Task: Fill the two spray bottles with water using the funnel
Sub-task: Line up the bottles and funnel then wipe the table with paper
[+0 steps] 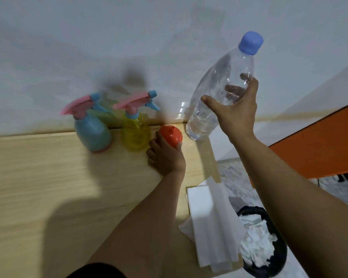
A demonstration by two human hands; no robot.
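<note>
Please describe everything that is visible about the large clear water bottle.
The water bottle is clear plastic, seemingly with water inside, and its blue cap is on. It is off the table, tilted, cap up and to the right, in front of the white wall. The right hand grips its middle; fingers show through the plastic. Nothing else touches it.

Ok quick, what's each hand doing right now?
Left hand: closed around the orange funnel on the table.
Right hand: closed around the clear water bottle, holding it up in the air, blue cap on.

left hand (165, 155) curled low, right hand (236, 109) raised, fingers clasped, both arms extended
</note>
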